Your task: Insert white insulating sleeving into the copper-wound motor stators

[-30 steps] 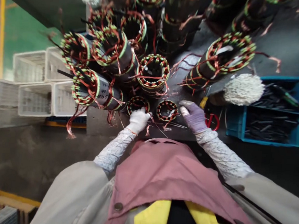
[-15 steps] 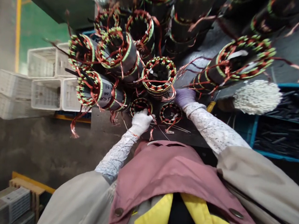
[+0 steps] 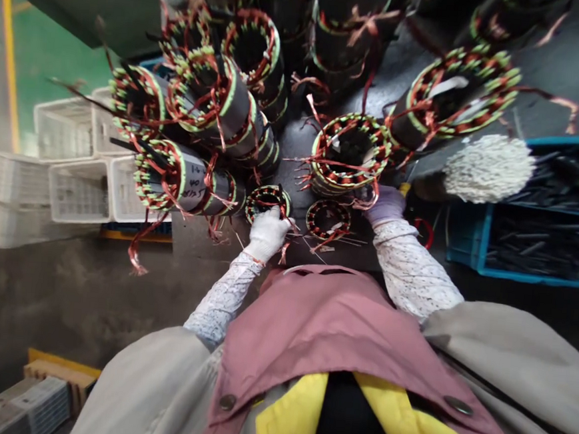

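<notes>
My left hand (image 3: 268,234), in a white glove, is closed at the near rim of a small wound motor stator (image 3: 269,198); its fingertips reach into the ring. A purple glove covers my right hand (image 3: 386,206), which is against the lower right side of a taller motor stator (image 3: 348,187) with copper windings and green slot insulation. Its fingers are partly hidden behind that stator. Between my hands sits another small stator (image 3: 328,220), with loose copper leads beside it.
Several stators (image 3: 227,115) stand or lean in a cluster at left and behind. A large stator (image 3: 412,120) and a bundle of white sleeves (image 3: 491,169) are at right. Blue bins (image 3: 483,239) hold black strips. White crates (image 3: 81,190) stack beyond the table's left edge.
The taller stator has shifted right together with my right hand, opening a gap beside the left cluster. My left hand stays at the small stator. The whole view has drifted slightly.
</notes>
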Available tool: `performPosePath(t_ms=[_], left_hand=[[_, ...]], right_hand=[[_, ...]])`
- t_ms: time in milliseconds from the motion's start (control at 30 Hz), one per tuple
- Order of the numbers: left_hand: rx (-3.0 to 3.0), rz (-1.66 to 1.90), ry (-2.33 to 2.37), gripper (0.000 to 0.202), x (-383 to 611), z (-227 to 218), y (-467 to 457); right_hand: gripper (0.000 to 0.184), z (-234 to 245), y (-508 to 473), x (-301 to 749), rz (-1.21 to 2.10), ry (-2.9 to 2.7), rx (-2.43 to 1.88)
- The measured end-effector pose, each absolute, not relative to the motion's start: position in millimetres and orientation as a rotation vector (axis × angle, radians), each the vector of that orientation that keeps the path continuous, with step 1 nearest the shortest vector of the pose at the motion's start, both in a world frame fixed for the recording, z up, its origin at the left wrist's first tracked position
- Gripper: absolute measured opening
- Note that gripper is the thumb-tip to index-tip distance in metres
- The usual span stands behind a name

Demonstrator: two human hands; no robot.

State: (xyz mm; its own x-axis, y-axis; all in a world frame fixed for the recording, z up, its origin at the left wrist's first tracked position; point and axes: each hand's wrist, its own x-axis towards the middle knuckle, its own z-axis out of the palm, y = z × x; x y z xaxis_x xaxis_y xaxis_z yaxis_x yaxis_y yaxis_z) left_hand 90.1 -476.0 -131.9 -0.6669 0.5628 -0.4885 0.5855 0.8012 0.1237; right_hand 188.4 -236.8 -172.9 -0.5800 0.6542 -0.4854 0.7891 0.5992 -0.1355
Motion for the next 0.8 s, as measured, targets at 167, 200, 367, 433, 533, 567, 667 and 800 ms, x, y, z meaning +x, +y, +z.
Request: performPosePath(t_ms=[167,200,367,433,533,567,667,800], left_hand=[[1.325,0.179,2.366,0.031,115,-98,-497],[1.461,0.212,2.22,0.032,118,-94,-495],[1.536,0.019,1.902,0.031,117,-118,-440],[1.472,-0.077,1.854,0.028,118,-138,-420],[1.359,0.01,1.863,0.026,134,-157,-414],[1.302,0.092,1.883,0.025,142,-159,-418],[1.025,0.422,1.957,0.023,161,-162,-433],[0.582,0.766,2.011,0.022,171,-167,-427]], right_hand=[[0.035,-160,-239,203,-0.46,2.25,1.28],[0.037,-158,-241,211,-0.475,2.252,1.296],[0.044,-152,-271,270,-0.604,2.492,1.435],[0.041,-154,-289,287,-0.71,2.602,1.293],[0.037,-163,-309,293,-0.817,2.651,1.014],[0.036,-166,-313,291,-0.826,2.651,0.968],[0.038,-175,-313,288,-0.836,2.651,0.969],[0.043,-180,-309,292,-0.844,2.656,0.95]])
